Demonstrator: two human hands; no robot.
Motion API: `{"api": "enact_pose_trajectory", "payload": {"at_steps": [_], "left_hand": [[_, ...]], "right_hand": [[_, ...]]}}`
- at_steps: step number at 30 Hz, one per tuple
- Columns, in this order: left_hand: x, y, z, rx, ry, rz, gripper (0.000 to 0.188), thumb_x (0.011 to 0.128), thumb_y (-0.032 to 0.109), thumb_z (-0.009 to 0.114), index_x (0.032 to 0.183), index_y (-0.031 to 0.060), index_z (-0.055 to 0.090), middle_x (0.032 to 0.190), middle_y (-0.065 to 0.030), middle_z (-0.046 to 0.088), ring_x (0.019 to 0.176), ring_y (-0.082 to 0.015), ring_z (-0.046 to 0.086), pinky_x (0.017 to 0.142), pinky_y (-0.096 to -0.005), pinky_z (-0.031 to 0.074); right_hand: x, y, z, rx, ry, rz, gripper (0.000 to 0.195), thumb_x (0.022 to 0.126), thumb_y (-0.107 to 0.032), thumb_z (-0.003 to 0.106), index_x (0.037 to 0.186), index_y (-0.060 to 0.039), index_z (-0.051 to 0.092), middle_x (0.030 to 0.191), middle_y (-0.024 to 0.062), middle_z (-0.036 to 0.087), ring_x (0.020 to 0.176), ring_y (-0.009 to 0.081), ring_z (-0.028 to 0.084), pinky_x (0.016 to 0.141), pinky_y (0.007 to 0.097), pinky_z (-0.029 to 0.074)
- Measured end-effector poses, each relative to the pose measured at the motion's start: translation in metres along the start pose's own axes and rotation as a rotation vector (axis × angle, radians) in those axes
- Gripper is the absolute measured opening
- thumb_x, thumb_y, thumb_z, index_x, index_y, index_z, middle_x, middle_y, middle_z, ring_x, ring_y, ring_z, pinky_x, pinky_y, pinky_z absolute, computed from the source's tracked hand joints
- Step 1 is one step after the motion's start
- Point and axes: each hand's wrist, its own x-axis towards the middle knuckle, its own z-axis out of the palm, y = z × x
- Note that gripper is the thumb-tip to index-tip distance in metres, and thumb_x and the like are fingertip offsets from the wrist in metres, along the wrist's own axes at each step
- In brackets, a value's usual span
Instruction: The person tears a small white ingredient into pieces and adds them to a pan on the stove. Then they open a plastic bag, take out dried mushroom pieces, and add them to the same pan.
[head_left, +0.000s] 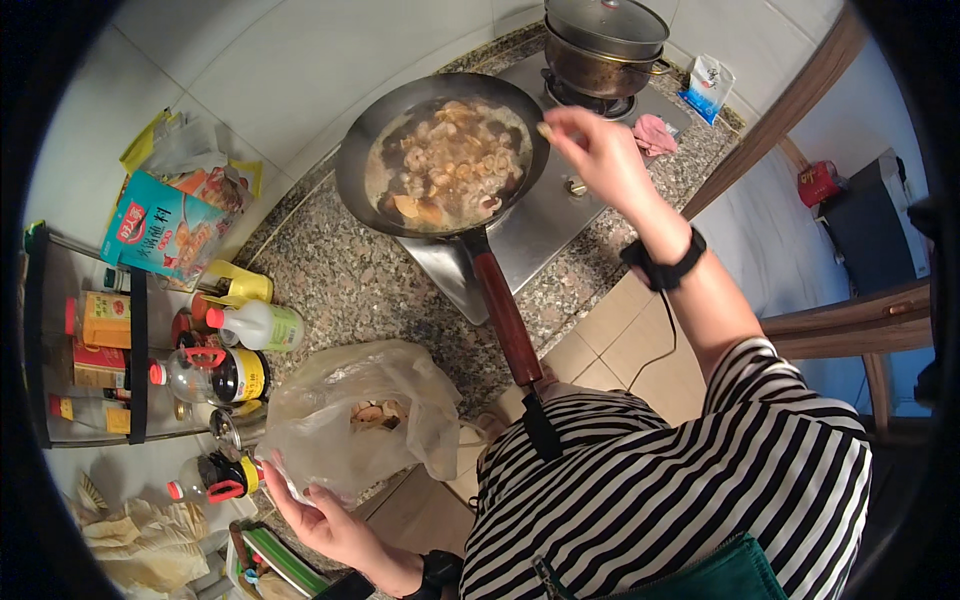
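Note:
A black wok (352, 150) with a red-brown wooden handle (504, 315) sits over the steel gas hob (551, 217). Pale, brownish food pieces (450, 161) simmer in cloudy liquid inside it. My right hand (589, 146) is raised at the wok's right rim, fingertips pinched on a small pale piece (544, 130) too small to name. At the lower left, a translucent plastic bag (330, 397) stands gaping on the granite worktop, with brownish slices (379, 414) inside. My left hand (319, 517) touches the bag's near left side; whether its fingers grip the film is unclear.
A lidded steel pot (600, 60) stands on the far burner, beside a pink cloth (654, 135) and a white-and-blue packet (707, 88). Sauce bottles (259, 326) and a rack (139, 352) with condiments line the left wall, below a teal seasoning pouch (161, 225). The wok's handle extends towards my body.

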Motion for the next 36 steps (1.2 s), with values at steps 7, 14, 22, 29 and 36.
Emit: {"api": "enact_pose_trajectory", "payload": {"at_steps": [7,14,22,29,36], "left_hand": [[-0.007,0.015,0.006,-0.014,0.023,-0.015,0.059,0.095,-0.007,0.043,0.153,0.0024,0.033,0.149,-0.016,0.046,0.074,-0.0027,0.048,0.06,-0.0163,0.036],[0.001,0.008,-0.014,-0.065,0.021,-0.058,0.057,0.095,-0.006,0.048,0.15,0.0034,0.038,0.122,-0.0096,0.061,0.067,-0.0021,0.046,0.054,-0.017,0.037],[0.024,-0.008,-0.06,-0.059,-0.058,0.014,0.043,0.098,-0.003,0.054,0.14,-0.0007,0.05,0.109,-0.0079,0.064,0.078,-0.0062,0.058,0.06,-0.0193,0.047],[0.03,-0.02,-0.103,-0.1,-0.187,0.056,0.039,0.097,-0.005,0.054,0.136,-0.0038,0.053,0.11,-0.0102,0.066,0.088,-0.0101,0.065,0.068,-0.0198,0.052],[0.021,-0.018,-0.116,-0.184,-0.278,0.108,0.039,0.095,-0.006,0.056,0.134,-0.0051,0.054,0.109,-0.0135,0.07,0.079,-0.008,0.063,0.069,-0.0187,0.05]], "right_hand": [[0.006,-0.019,-0.012,0.219,-0.146,0.199,0.025,0.097,-0.013,0.064,0.119,-0.0032,0.067,0.095,0.002,0.073,0.074,0.0057,0.061,0.065,0.0223,0.05],[-0.077,-0.138,-0.048,0.31,-0.223,-0.139,0.015,0.091,-0.012,0.067,0.102,-0.0056,0.074,0.083,0.0057,0.07,0.071,0.0167,0.067,0.064,0.0299,0.054],[-0.169,-0.231,0.037,0.34,-0.729,-0.427,0.049,0.075,-0.014,0.079,0.119,-0.0062,0.062,0.127,0.0091,0.059,0.113,0.0267,0.058,0.088,0.0376,0.053],[-0.218,-0.231,0.06,-0.239,-0.581,-0.28,0.028,0.075,-0.003,0.063,0.102,-0.0093,0.07,0.104,0.0065,0.068,0.096,0.0252,0.065,0.079,0.0345,0.056],[-0.197,-0.236,0.013,-0.315,-0.343,0.042,0.012,0.081,-0.012,0.07,0.087,-0.0062,0.062,0.081,0.0119,0.065,0.078,0.0334,0.066,0.067,0.0429,0.053]]}}
